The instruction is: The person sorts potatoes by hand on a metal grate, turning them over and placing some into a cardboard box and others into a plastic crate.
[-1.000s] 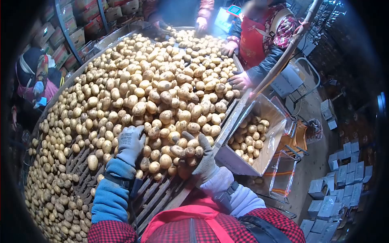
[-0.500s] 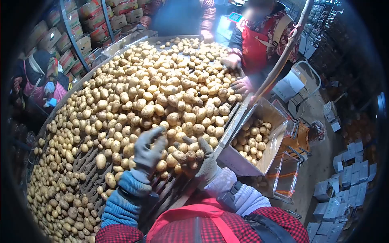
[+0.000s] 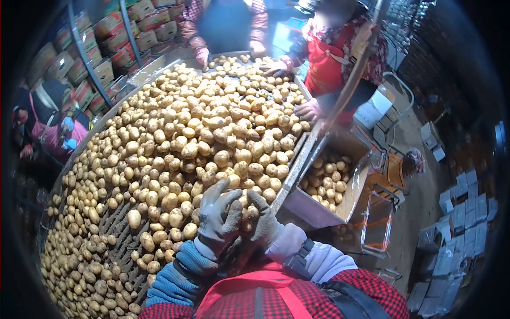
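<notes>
My left hand (image 3: 217, 213), in a soiled grey work glove, reaches over the near edge of the potato heap. Its fingers are bent but apart, and I see nothing held in it. Close beside it my gloved right hand (image 3: 264, 222) curls around several small potatoes (image 3: 250, 211); its palm is partly hidden. Piled potatoes (image 3: 175, 143) lie just beyond both hands, on a dark slatted sorting table (image 3: 119, 228).
Right of the table stands an open carton (image 3: 319, 212) with potatoes inside. A wooden pole (image 3: 355, 74) rises at the table's right edge. Co-workers stand at the far side (image 3: 226, 24), the right (image 3: 324, 64) and the left (image 3: 53, 114). White boxes (image 3: 457, 234) lie on the floor at right.
My left hand has moved right, close to my right hand. My right hand still curls around potatoes. The right co-worker's one hand has moved farther back over the heap.
</notes>
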### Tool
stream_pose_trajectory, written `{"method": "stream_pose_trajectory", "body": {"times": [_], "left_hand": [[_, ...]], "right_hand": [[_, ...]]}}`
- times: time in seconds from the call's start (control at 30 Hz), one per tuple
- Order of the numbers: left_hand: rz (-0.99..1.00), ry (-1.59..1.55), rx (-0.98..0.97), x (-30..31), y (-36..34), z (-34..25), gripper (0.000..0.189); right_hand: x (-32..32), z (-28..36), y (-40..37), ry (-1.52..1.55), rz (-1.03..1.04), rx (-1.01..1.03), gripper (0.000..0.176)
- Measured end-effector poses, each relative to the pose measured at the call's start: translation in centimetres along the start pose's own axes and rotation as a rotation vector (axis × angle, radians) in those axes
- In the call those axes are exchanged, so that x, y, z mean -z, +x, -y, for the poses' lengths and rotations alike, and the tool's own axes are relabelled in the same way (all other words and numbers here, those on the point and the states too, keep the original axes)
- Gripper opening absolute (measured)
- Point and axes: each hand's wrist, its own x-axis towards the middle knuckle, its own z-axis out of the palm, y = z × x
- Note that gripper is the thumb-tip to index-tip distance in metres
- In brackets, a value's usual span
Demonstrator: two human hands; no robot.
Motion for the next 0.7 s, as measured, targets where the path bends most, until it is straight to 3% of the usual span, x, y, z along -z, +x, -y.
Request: {"method": "stream_pose_trajectory", "body": {"times": [0.07,0.17,0.3,0.37,0.43,0.5,0.53,0.63,0.7], "left_hand": [[0.085,0.024,0.033,0.2,-0.4,-0.4,0.040],[0.172,0.036,0.015,-0.2,-0.2,-0.4,0.047],[0.278,0.045,0.076,-1.2,0.3,-0.8,0.056],[0.321,0.058,0.077,-1.9,0.7,-0.9,0.057],[0.380,0.050,0.123,-3.0,1.5,-1.4,0.059],[0.412,0.051,0.103,-4.3,2.2,-1.6,0.063],[0.421,0.080,0.075,-5.1,2.5,-2.0,0.063],[0.450,0.096,0.044,-7.5,4.3,-3.5,0.062],[0.491,0.118,0.049,-9.6,5.4,-3.4,0.061]], "right_hand": [[1.0,0.0,0.2,-0.074,-0.131,0.058,0.046],[1.6,0.4,-0.3,-0.013,-0.035,0.017,0.044],[0.8,0.9,-1.8,0.007,-0.116,0.040,0.044],[1.6,1.7,-1.9,0.042,0.111,-0.073,0.045],[3.6,2.8,-2.0,0.048,0.072,-0.041,0.045],[7.9,4.6,-1.2,0.015,0.202,-0.029,0.045],[3.7,5.0,-3.1,-0.022,0.025,0.035,0.043],[2.7,7.2,-4.7,-0.127,-0.126,0.128,0.040],[3.4,9.2,-5.5,-0.214,-0.072,0.249,0.038]]}}
